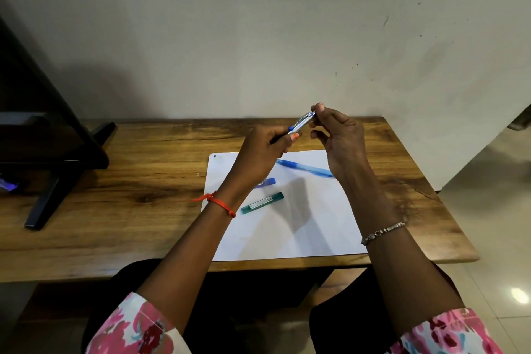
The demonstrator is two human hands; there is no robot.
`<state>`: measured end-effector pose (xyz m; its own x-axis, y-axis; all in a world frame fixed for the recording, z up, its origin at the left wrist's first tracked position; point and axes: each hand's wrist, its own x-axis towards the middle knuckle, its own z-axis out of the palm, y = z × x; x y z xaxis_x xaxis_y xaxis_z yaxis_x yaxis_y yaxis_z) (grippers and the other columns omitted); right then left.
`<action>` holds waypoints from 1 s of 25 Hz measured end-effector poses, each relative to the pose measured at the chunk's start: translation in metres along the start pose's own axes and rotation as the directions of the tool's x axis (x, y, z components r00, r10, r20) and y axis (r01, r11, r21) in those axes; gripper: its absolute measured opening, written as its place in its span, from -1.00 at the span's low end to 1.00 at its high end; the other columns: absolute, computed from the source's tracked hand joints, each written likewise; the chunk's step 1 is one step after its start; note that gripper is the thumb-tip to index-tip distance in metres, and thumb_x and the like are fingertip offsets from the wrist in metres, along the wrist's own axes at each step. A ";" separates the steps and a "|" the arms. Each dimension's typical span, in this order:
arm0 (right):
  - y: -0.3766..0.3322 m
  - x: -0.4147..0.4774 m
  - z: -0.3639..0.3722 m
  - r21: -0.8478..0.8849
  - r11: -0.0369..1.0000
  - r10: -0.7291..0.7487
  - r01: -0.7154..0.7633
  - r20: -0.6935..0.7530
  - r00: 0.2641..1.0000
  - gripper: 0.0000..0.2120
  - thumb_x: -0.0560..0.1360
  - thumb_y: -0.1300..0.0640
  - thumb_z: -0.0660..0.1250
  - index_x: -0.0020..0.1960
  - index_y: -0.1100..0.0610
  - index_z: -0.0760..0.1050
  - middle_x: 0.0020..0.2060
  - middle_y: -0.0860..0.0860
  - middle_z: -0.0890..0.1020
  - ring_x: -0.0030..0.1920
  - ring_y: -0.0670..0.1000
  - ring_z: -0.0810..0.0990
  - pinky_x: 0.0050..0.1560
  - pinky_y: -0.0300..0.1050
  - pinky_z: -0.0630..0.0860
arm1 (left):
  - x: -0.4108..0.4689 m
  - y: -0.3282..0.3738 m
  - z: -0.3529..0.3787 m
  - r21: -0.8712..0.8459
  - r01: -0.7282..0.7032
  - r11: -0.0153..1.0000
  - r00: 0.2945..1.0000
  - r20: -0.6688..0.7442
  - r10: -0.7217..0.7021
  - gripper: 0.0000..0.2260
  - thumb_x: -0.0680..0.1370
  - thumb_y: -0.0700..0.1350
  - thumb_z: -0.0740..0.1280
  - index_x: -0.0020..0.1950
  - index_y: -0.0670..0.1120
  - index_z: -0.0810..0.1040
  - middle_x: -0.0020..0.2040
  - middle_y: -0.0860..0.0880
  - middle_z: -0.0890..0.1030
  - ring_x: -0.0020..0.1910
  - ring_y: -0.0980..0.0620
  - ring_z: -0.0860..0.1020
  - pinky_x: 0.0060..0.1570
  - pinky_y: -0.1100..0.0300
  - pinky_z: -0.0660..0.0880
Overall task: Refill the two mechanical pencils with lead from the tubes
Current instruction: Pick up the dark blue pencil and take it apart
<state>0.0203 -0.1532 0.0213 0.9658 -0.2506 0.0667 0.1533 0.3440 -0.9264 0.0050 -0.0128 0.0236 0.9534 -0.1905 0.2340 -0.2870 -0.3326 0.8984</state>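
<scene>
1. Head view, hands: the left hand (pixel 258 155) has its fingers curled round the lower barrel of a silver mechanical pencil (pixel 300 123) with blue trim. The right hand (pixel 339 138) pinches the pencil's upper end between thumb and forefinger, with the other fingers loosely bent.
2. Head view, position: the silver mechanical pencil is held in the air above the far part of a brown wooden table (pixel 129 181), tilted upward toward the right.
3. Head view, sheet: a white paper sheet (pixel 287 233) lies flat on the table. On it lie a blue translucent mechanical pencil (pixel 304 167), partly hidden behind the right wrist, a violet-blue lead tube (pixel 265 182), partly hidden behind the left wrist, and a green lead tube (pixel 262 203) just beside it. Whether the tubes are capped cannot be told.
4. Head view, wrists: an orange thread band (pixel 218 202) on the left, a silver bracelet (pixel 383 231) on the right.
5. Head view, left side: a black angled stand (pixel 51 135) rests on the table, well apart from the sheet.
</scene>
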 end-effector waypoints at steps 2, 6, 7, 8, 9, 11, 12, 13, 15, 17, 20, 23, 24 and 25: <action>0.002 -0.001 0.001 0.004 1.000 0.003 -0.003 -0.033 0.999 -0.92 0.47 0.22 0.36 -0.17 0.19 0.62 -0.39 -0.05 0.66 -0.35 -0.07 0.56 -0.36 -0.25 0.46 | 0.001 -0.001 0.001 -0.008 0.013 1.000 1.000 -0.002 -0.013 -0.80 0.56 -0.15 0.25 0.00 -0.25 0.60 -0.43 0.03 0.39 -0.41 0.11 0.32 -0.41 0.39 0.29; 0.005 -0.001 0.005 0.002 1.000 0.021 -0.021 -0.130 0.991 -0.94 0.44 0.20 0.40 -0.20 0.15 0.62 -0.39 -0.07 0.67 -0.35 -0.11 0.60 -0.33 -0.28 0.49 | 0.002 -0.001 0.003 -0.023 0.039 0.999 0.999 -0.003 -0.039 -0.79 0.56 -0.15 0.26 0.04 -0.25 0.60 -0.41 0.02 0.42 -0.39 0.09 0.34 -0.27 0.23 0.36; 0.006 -0.001 0.005 0.002 1.000 0.024 -0.024 -0.144 0.989 -0.95 0.44 0.20 0.41 -0.20 0.15 0.62 -0.39 -0.06 0.67 -0.34 -0.11 0.60 -0.32 -0.28 0.49 | 0.002 -0.001 0.004 -0.022 0.043 0.999 0.999 -0.003 -0.043 -0.79 0.56 -0.15 0.26 0.04 -0.25 0.60 -0.41 0.01 0.42 -0.39 0.09 0.34 -0.26 0.23 0.37; 0.006 -0.001 0.006 0.007 1.000 0.024 -0.023 -0.150 0.988 -0.95 0.43 0.20 0.41 -0.20 0.16 0.62 -0.40 -0.06 0.67 -0.35 -0.11 0.60 -0.33 -0.28 0.49 | 0.002 -0.001 0.004 -0.019 0.044 0.999 0.999 -0.004 -0.044 -0.79 0.56 -0.15 0.26 0.04 -0.24 0.60 -0.40 0.01 0.42 -0.39 0.10 0.35 -0.26 0.23 0.37; 0.006 0.000 0.006 0.012 1.000 0.024 -0.022 -0.152 0.988 -0.94 0.43 0.20 0.42 -0.20 0.17 0.62 -0.41 -0.07 0.66 -0.36 -0.11 0.60 -0.34 -0.29 0.48 | 0.002 -0.001 0.004 -0.013 0.045 0.999 0.999 -0.006 -0.045 -0.79 0.56 -0.15 0.26 0.04 -0.24 0.60 -0.40 0.02 0.43 -0.39 0.10 0.35 -0.26 0.24 0.37; 0.006 0.000 0.006 0.011 1.000 0.023 -0.022 -0.156 0.988 -0.93 0.43 0.19 0.42 -0.21 0.18 0.61 -0.43 -0.07 0.66 -0.37 -0.10 0.59 -0.35 -0.29 0.48 | 0.002 -0.001 0.005 0.000 0.046 0.999 0.999 -0.009 -0.046 -0.78 0.56 -0.14 0.26 0.06 -0.24 0.60 -0.40 0.02 0.44 -0.39 0.11 0.37 -0.24 0.24 0.39; 0.006 0.000 0.006 0.009 1.000 0.023 -0.022 -0.160 0.987 -0.92 0.43 0.19 0.42 -0.21 0.19 0.61 -0.44 -0.08 0.65 -0.37 -0.10 0.59 -0.35 -0.29 0.48 | 0.002 -0.001 0.006 0.003 0.044 0.999 0.999 -0.008 -0.044 -0.78 0.56 -0.14 0.26 0.06 -0.25 0.60 -0.40 0.03 0.44 -0.39 0.11 0.37 -0.23 0.22 0.40; 0.007 0.000 0.006 0.008 1.000 0.023 -0.022 -0.165 0.986 -0.92 0.43 0.19 0.42 -0.22 0.19 0.61 -0.45 -0.08 0.65 -0.38 -0.10 0.58 -0.35 -0.29 0.48 | 0.002 0.000 0.006 0.003 0.044 0.999 0.999 -0.007 -0.044 -0.78 0.56 -0.14 0.26 0.06 -0.25 0.60 -0.40 0.03 0.44 -0.39 0.11 0.37 -0.22 0.20 0.40; 0.008 0.001 0.007 0.010 1.000 0.024 -0.023 -0.178 0.984 -0.90 0.43 0.19 0.42 -0.24 0.19 0.60 -0.47 -0.09 0.64 -0.38 -0.09 0.58 -0.35 -0.29 0.48 | 0.002 0.000 0.007 0.005 0.050 0.999 0.999 -0.007 -0.049 -0.78 0.56 -0.14 0.26 0.05 -0.25 0.60 -0.40 0.04 0.43 -0.38 0.12 0.37 -0.21 0.19 0.39; 0.008 0.002 0.007 0.011 1.000 0.025 -0.023 -0.192 0.981 -0.90 0.43 0.19 0.42 -0.25 0.18 0.60 -0.49 -0.09 0.64 -0.37 -0.07 0.57 -0.36 -0.28 0.48 | 0.001 0.000 0.007 0.016 0.051 0.999 0.999 -0.010 -0.051 -0.77 0.56 -0.14 0.25 0.06 -0.25 0.59 -0.39 0.04 0.43 -0.38 0.13 0.38 -0.22 0.24 0.39; 0.010 0.002 0.008 0.009 1.000 0.025 -0.024 -0.205 0.978 -0.89 0.42 0.18 0.43 -0.26 0.18 0.60 -0.50 -0.08 0.63 -0.38 -0.07 0.56 -0.36 -0.28 0.49 | 0.002 0.000 0.008 0.019 0.051 0.999 0.999 -0.009 -0.050 -0.77 0.56 -0.13 0.25 0.05 -0.26 0.59 -0.39 0.05 0.44 -0.38 0.13 0.39 -0.24 0.27 0.39; 0.008 0.002 0.006 0.015 0.999 0.045 -0.043 -0.235 0.971 -0.87 0.43 0.16 0.43 -0.27 0.17 0.58 -0.51 -0.08 0.62 -0.40 -0.07 0.56 -0.36 -0.26 0.50 | 0.001 -0.002 0.008 0.024 0.061 0.998 0.998 -0.002 -0.061 -0.77 0.55 -0.14 0.26 0.00 -0.29 0.59 -0.40 0.03 0.43 -0.40 0.14 0.36 -0.29 0.27 0.35; 0.005 0.005 0.003 0.066 0.997 0.066 -0.050 -0.269 0.961 -0.85 0.44 0.15 0.42 -0.28 0.17 0.57 -0.52 -0.08 0.61 -0.42 -0.08 0.55 -0.37 -0.24 0.49 | 0.001 -0.005 0.006 0.026 0.064 0.998 0.998 -0.003 -0.064 -0.76 0.55 -0.14 0.27 -0.02 -0.31 0.59 -0.41 0.02 0.43 -0.41 0.13 0.34 -0.32 0.25 0.33; 0.000 0.009 -0.003 0.123 0.991 0.086 -0.051 -0.301 0.950 -0.84 0.45 0.13 0.41 -0.28 0.16 0.56 -0.52 -0.07 0.60 -0.44 -0.09 0.55 -0.37 -0.22 0.48 | 0.000 -0.008 0.004 0.022 0.071 0.997 0.997 -0.010 -0.071 -0.76 0.55 -0.15 0.27 -0.03 -0.33 0.59 -0.41 0.00 0.42 -0.42 0.14 0.33 -0.34 0.24 0.32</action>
<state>0.0280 -0.1586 0.0210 0.8676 -0.4807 -0.1277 0.1286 0.4647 -0.8761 0.0064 -0.0140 0.0152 0.9722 -0.1573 0.1732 -0.2203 -0.3652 0.9045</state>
